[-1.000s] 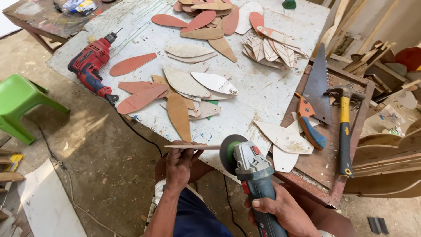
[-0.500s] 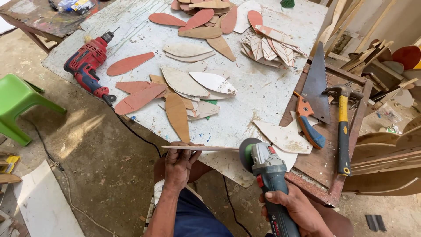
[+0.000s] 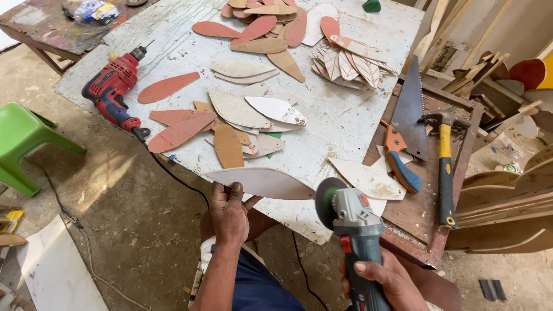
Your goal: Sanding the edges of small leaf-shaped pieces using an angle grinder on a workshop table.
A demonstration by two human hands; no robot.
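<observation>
Far left: green plastic stool [image 3: 23,141] on the dirt floor, red cordless drill [image 3: 112,92] lying near the left edge of the table [image 3: 345,118]. Loose piles of leaf-shaped plywood cutouts [image 3: 242,115] spread across the tabletop, some reddish, some pale. Left hand [image 3: 229,214] raised at the near table edge, grip clenched on the blunt end of a long, pale leaf-shaped board [image 3: 262,182], thumb on top, fingers curled below; board held roughly level, pointed tip aimed right toward the grinder. Step in hand looks like edge sanding or trimming of that cutout, at the point of bringing disc to edge. Angle grinder [image 3: 351,222] just right of the board's tip, dark disc facing the tip, very close to it; contact cannot be confirmed. Right hand [image 3: 385,281] low in view, grip wrapped around the grinder's body from below, wrist turned so the head points up and away. Next move likely calls for firm bracing of the board, a light pass of the disc along the curved edge, and left fingers kept well back from the wheel. Further right: handsaw [image 3: 410,115] with an orange and blue handle, then a claw hammer [image 3: 443,167] with a yellow and black shaft, both resting on a brown board [image 3: 423,219] beside the table.
</observation>
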